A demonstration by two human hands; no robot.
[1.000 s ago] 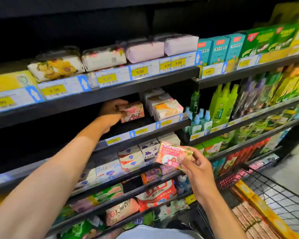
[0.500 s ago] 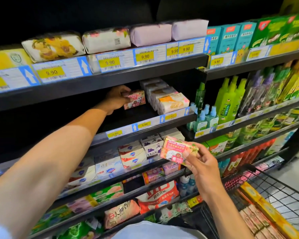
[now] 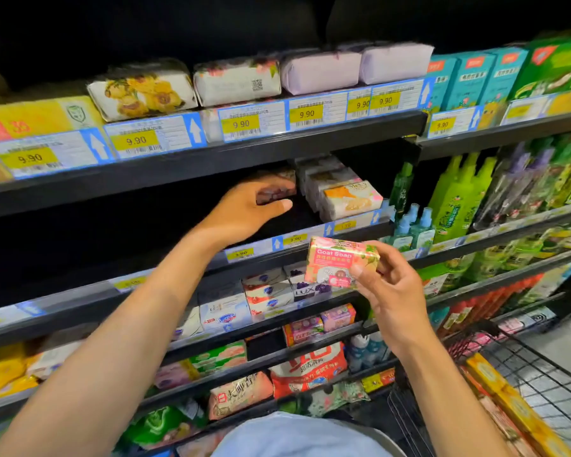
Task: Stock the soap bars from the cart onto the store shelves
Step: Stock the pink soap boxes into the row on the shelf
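While the left hand point(image 3: 244, 209) reaches into the shadowed second shelf point(image 3: 80, 300) at the centre of the frame, its fingers and thumb curl round a pinkish soap bar point(image 3: 276, 192). This bar sits just left of a row of white-and-orange soap boxes point(image 3: 346, 197). Its print is too dark and blurred to read, and whether it rests on the shelf board cannot be told.

Lower and right of centre, the right hand point(image 3: 393, 291) pinches a pink boxed bar point(image 3: 338, 262) between thumb and fingertips, in front of the shelf edge. The box face reads "Goat Soap" in white above a line of Chinese characters, with flower and leaf artwork around it.

Along the top shelf rail point(image 3: 310, 140), yellow price tags point(image 3: 305, 114) each read "9.90", set in white labels with blue arrows pointing up. Above them lie wrapped bars, one with yellow flowers point(image 3: 142, 94) and two in plain lilac point(image 3: 320, 72). Smaller tags point(image 3: 240, 253) on the second shelf appear to read "3.90", though they are blurred.

On the third shelf, just left of the Goat Soap box, a purple-flowered box point(image 3: 302, 290) shows "LUX". Lower down, a red bag point(image 3: 310, 367) carries large Chinese characters. Green bottles point(image 3: 455, 199) stand at the right. A wire cart point(image 3: 541, 367) fills the lower right corner, with long yellow packs point(image 3: 508, 397) inside.
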